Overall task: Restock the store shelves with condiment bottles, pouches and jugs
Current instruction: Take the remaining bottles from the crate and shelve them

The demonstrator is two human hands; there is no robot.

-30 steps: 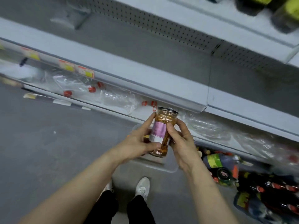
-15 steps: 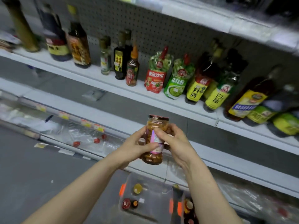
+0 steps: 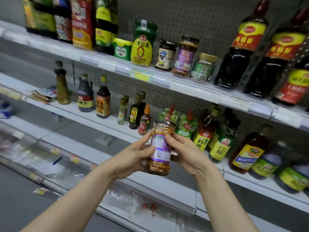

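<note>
A glass jar of orange-red chili sauce (image 3: pixel 160 150) with a purple label and dark lid stands upright in front of the middle shelf. My left hand (image 3: pixel 132 158) grips its left side and my right hand (image 3: pixel 185 154) grips its right side, fingers curled around the label. On the upper shelf (image 3: pixel 194 87) stands a matching purple-labelled jar (image 3: pixel 185 56) between a cartoon-labelled jar (image 3: pixel 165 55) and a green-labelled jar (image 3: pixel 203 66).
The middle shelf (image 3: pixel 107 120) holds small sauce bottles, green pouches (image 3: pixel 187 125) and vinegar bottles (image 3: pixel 220 144). Large dark soy jugs (image 3: pixel 240 47) fill the upper right. Bare shelf boards and crumpled clear plastic (image 3: pixel 127 200) lie below.
The view has tilted upward from the floor and lower shelves to the stocked upper shelves. Both hands have raised the jar while holding it and turned it a little.
</note>
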